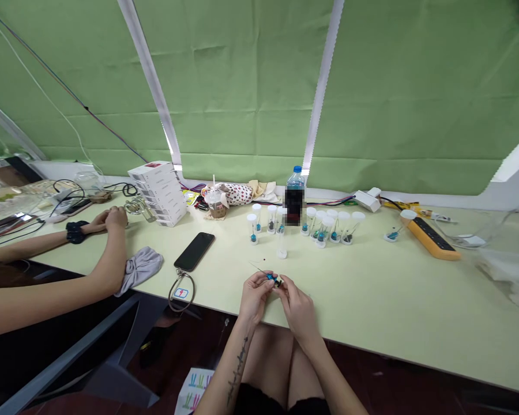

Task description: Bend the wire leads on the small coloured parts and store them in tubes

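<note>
My left hand (254, 297) and my right hand (297, 304) meet at the near edge of the pale table (372, 300). Both pinch a small blue and dark part (273, 280) between their fingertips. A thin wire or needle sticks out to the upper left of it. Just beyond my hands stands a row of small clear vials (320, 226) with white caps, several with blue bits inside. One vial (282, 242) stands alone, closer to me.
A dark bottle (294, 199) with a blue cap stands behind the vials. A black phone (194, 251) lies left, a yellow power strip (432, 237) right. Another person's arms and clasped hands (110, 219) rest at the left, near stacked white boxes (160, 193).
</note>
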A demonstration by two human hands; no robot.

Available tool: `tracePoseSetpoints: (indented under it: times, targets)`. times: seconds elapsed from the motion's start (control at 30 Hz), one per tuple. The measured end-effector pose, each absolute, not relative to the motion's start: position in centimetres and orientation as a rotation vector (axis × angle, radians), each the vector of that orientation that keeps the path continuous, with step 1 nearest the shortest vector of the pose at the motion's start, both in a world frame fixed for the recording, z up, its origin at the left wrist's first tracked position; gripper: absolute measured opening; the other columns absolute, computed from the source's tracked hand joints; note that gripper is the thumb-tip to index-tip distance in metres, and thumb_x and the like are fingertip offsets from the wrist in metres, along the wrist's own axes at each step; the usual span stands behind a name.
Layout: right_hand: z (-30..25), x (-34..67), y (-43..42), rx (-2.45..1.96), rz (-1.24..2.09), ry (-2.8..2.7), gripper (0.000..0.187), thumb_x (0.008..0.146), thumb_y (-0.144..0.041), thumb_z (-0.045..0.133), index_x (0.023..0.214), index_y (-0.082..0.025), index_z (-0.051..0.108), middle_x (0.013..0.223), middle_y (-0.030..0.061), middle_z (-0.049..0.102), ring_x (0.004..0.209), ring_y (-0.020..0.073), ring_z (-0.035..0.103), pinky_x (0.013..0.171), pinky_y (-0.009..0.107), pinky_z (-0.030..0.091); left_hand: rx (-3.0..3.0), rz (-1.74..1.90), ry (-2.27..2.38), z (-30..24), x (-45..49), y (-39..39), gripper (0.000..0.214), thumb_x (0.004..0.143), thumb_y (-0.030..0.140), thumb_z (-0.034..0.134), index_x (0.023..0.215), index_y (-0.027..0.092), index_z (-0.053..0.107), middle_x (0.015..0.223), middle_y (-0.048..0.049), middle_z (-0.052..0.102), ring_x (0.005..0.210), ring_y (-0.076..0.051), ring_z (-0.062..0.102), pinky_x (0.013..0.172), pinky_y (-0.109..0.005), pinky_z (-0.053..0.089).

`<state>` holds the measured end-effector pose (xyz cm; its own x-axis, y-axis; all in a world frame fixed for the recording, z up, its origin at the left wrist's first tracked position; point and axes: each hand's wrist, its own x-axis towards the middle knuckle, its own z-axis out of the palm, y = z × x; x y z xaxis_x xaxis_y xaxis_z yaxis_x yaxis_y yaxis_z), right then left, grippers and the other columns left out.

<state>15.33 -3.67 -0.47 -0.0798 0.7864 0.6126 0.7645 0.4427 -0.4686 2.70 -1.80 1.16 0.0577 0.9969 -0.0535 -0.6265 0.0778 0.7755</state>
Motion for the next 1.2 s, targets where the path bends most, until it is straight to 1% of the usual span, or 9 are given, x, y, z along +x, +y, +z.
tracePoseSetpoints:
  times: [0.07, 0.23, 0.37, 0.53, 0.73, 0.87, 0.93, 1.03, 1.2]
  targets:
    - [-0.38, 15.36, -3.72, -1.303, 0.045, -1.82, 0.033, 0.094, -0.037, 0.038, 0.114, -0.016, 0.052, 0.095, 0.0102, 0.07, 0.079, 0.0191, 0.068, 0.065, 0.029, 0.053, 0.669, 1.391, 0.713, 1.15, 2.76, -1.79, 0.028, 0.062, 0.018, 0.078, 0.087, 0.014, 0.068, 0.088, -0.0072, 0.069, 0.076, -0.013, 0.063, 0.074, -0.026, 0.048]
    - [-0.37, 15.47, -3.79, -1.28, 0.016, -1.802, 0.024, 0.095, -0.03, 0.036, 0.103, -0.018, 0.055, 0.091, 0.0082, 0.07, 0.077, 0.018, 0.068, 0.064, 0.028, 0.052, 0.682, 1.37, 0.721, 1.29, 2.76, -1.82, 0.029, 0.061, 0.018, 0.078, 0.087, 0.014, 0.068, 0.088, -0.0077, 0.069, 0.078, -0.014, 0.063, 0.075, -0.025, 0.048]
    - [-0.53, 15.53, -3.77, -1.285, 0.024, -1.813, 0.024, 0.095, -0.029, 0.036, 0.103, -0.018, 0.056, 0.091, 0.0076, 0.07, 0.076, 0.0174, 0.068, 0.064, 0.027, 0.052, 0.677, 1.351, 0.716, 1.31, 2.65, -1.81, 0.027, 0.062, 0.016, 0.078, 0.087, 0.014, 0.068, 0.087, -0.0076, 0.07, 0.079, -0.014, 0.064, 0.077, -0.025, 0.048]
    - [-0.52, 15.5, -3.7, -1.311, 0.041, -1.826, 0.025, 0.095, -0.031, 0.037, 0.103, -0.017, 0.056, 0.091, 0.0078, 0.07, 0.077, 0.0184, 0.068, 0.065, 0.028, 0.051, 0.655, 1.359, 0.699, 1.0, 2.74, -1.63, 0.027, 0.062, 0.015, 0.077, 0.087, 0.013, 0.068, 0.087, -0.0076, 0.07, 0.077, -0.013, 0.063, 0.074, -0.025, 0.049]
    - [-0.55, 15.48, -3.72, -1.298, 0.092, -1.788, 0.029, 0.093, -0.036, 0.042, 0.111, -0.016, 0.052, 0.096, 0.0097, 0.069, 0.081, 0.0195, 0.068, 0.068, 0.029, 0.052, 0.632, 1.391, 0.716, 1.0, 2.81, -1.55, 0.028, 0.061, 0.015, 0.078, 0.087, 0.014, 0.068, 0.086, -0.0064, 0.07, 0.073, -0.011, 0.063, 0.071, -0.023, 0.048]
    - [-0.68, 15.48, -3.68, -1.279, 0.102, -1.773, 0.023, 0.094, -0.032, 0.04, 0.1, -0.017, 0.056, 0.091, 0.0082, 0.07, 0.077, 0.0179, 0.067, 0.067, 0.028, 0.051, 0.618, 1.38, 0.718, 0.98, 2.71, -1.53, 0.029, 0.059, 0.015, 0.079, 0.085, 0.013, 0.068, 0.085, -0.0065, 0.07, 0.073, -0.011, 0.063, 0.071, -0.022, 0.048]
    - [-0.64, 15.49, -3.65, -1.27, 0.076, -1.785, 0.023, 0.094, -0.031, 0.039, 0.097, -0.017, 0.057, 0.088, 0.0078, 0.07, 0.075, 0.0173, 0.067, 0.066, 0.027, 0.051, 0.63, 1.363, 0.713, 0.85, 2.67, -1.48, 0.028, 0.06, 0.014, 0.079, 0.085, 0.013, 0.068, 0.086, -0.0069, 0.07, 0.073, -0.011, 0.063, 0.071, -0.022, 0.048]
    - [-0.49, 15.5, -3.66, -1.29, 0.073, -1.79, 0.024, 0.095, -0.03, 0.038, 0.098, -0.017, 0.058, 0.088, 0.0079, 0.07, 0.075, 0.0172, 0.067, 0.066, 0.027, 0.05, 0.64, 1.357, 0.708, 0.66, 2.66, -1.43, 0.027, 0.061, 0.014, 0.078, 0.086, 0.013, 0.068, 0.087, -0.0068, 0.07, 0.074, -0.011, 0.063, 0.071, -0.021, 0.048]
    - [-0.3, 15.53, -3.73, -1.327, 0.109, -1.789, 0.026, 0.095, -0.032, 0.038, 0.1, -0.016, 0.058, 0.09, 0.009, 0.07, 0.078, 0.0184, 0.067, 0.07, 0.028, 0.05, 0.657, 1.363, 0.706, 0.54, 2.74, -1.35, 0.027, 0.061, 0.014, 0.078, 0.086, 0.013, 0.068, 0.085, -0.0064, 0.07, 0.074, -0.012, 0.064, 0.072, -0.022, 0.048]
